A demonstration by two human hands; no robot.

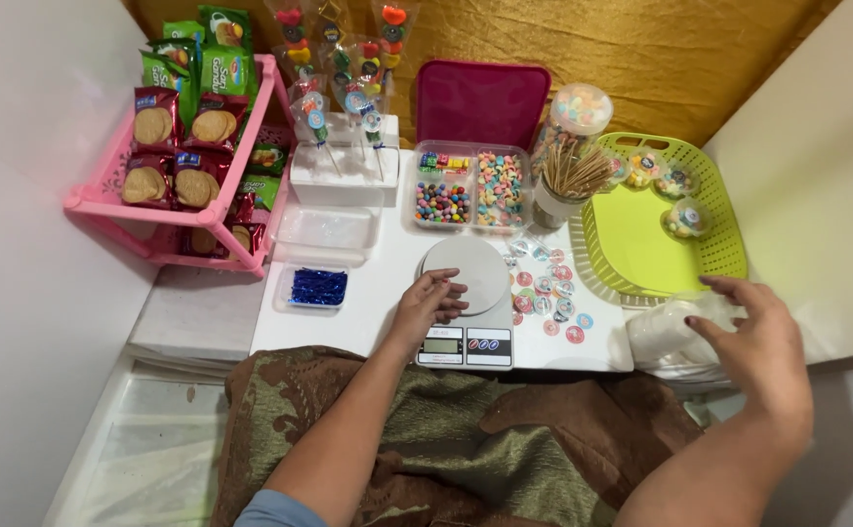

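My left hand (429,304) rests on the front left edge of a small kitchen scale (475,293) with a round grey plate, fingers loosely curled and holding nothing. My right hand (753,337) hovers with fingers spread over a bundle of clear plastic bags (666,339) at the table's right front corner, touching or just above them. Several round stickers (548,288) lie scattered to the right of the scale.
A lime green basket (661,220) holds small wrapped sweets. Behind the scale sit a compartment box of colourful candy (473,187), a cup of wooden sticks (571,176), a white block with candy skewers (344,171), a tray of blue twist ties (317,286) and a pink rack of biscuit packets (187,146).
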